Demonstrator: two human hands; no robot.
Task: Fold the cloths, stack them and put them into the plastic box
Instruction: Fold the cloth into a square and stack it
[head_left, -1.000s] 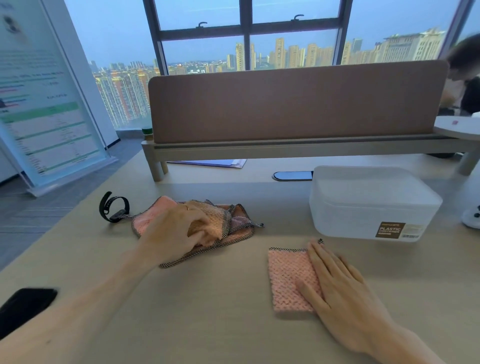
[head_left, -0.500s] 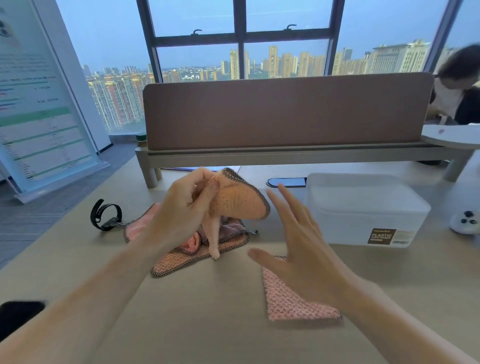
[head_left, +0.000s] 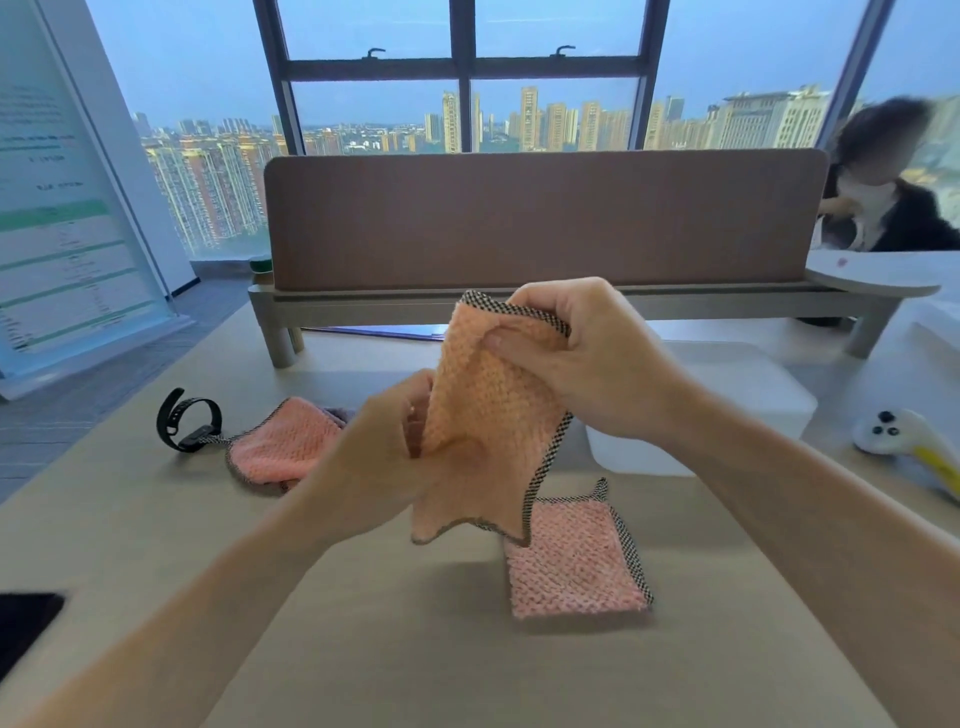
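An orange cloth (head_left: 483, 415) with a checked border hangs in the air above the desk. My right hand (head_left: 587, 358) pinches its top edge, and my left hand (head_left: 384, 457) grips its lower left side. A folded pink cloth (head_left: 576, 561) lies flat on the desk below them. Another pink cloth (head_left: 285, 441) lies crumpled further left. The white plastic box (head_left: 753, 395) with its lid on stands at the right, partly hidden behind my right arm.
A black wristband (head_left: 184, 423) sits left of the crumpled cloth. A dark phone (head_left: 23, 623) lies at the desk's left edge. A white controller (head_left: 893, 431) rests at the far right. A brown divider (head_left: 545, 223) on a raised shelf closes the back; a person sits beyond it.
My left hand lifted the orange cloth off the pile. My right hand left the folded pink cloth, rose and took hold of the orange cloth's top edge.
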